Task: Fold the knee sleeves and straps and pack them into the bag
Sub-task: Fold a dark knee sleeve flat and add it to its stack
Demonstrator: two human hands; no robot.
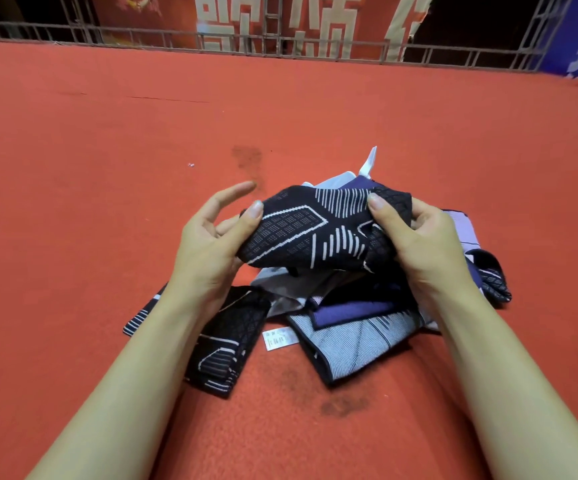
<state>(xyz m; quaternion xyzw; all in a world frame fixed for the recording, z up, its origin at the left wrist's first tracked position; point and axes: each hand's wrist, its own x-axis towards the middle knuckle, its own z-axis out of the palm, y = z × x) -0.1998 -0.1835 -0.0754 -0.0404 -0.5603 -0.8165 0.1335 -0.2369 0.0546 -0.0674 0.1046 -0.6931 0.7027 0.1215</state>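
Both my left hand (207,244) & right hand (415,244) pinch the black knit knee sleeve w/ white line pattern (315,230) at opposite ends. Best to pull it taut, match edges, then fold over the pile (356,327) on the red carpet floor (107,168).

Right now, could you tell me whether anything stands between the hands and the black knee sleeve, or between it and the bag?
Nothing separates them: the left hand and right hand already grip the black knee sleeve. No bag is identifiable in view, so that path cannot be judged.
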